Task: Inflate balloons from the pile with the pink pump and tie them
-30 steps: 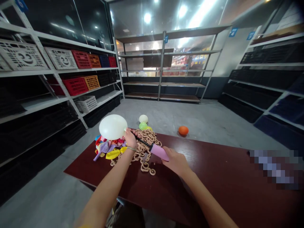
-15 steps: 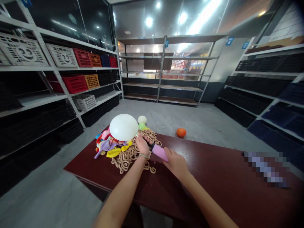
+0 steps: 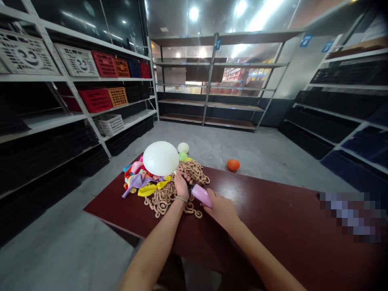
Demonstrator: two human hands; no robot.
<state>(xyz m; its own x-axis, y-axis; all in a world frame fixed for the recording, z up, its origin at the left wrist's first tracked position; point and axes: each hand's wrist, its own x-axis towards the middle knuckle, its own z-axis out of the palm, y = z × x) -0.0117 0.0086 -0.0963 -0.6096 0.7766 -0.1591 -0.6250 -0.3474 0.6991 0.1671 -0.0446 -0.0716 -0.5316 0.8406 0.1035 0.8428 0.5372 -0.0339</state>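
A large white balloon (image 3: 160,158), swollen with air, hangs over the left end of the table. My left hand (image 3: 182,185) is closed around the balloon's neck and the dark nozzle end of a pink hand pump (image 3: 201,195). My right hand (image 3: 223,208) grips the other end of that pump, and its fingers hide the rear part. Beneath the balloon lies a pile of limp, colourful balloons (image 3: 138,182), with a yellow one (image 3: 147,190) at its front. A heap of tan, rope-like curled pieces (image 3: 162,202) spreads under and around my left hand.
The dark red table (image 3: 266,218) extends right to a blurred, pixelated item (image 3: 348,212). On the floor beyond are an orange balloon (image 3: 233,164) and a pale balloon (image 3: 183,148); a green balloon (image 3: 182,156) sits behind the heap. Shelves with crates (image 3: 101,100) line the left.
The camera view has shifted slightly, so the room sits higher in the picture. Both hands keep their hold on the pump, and the white balloon looks about the same size.
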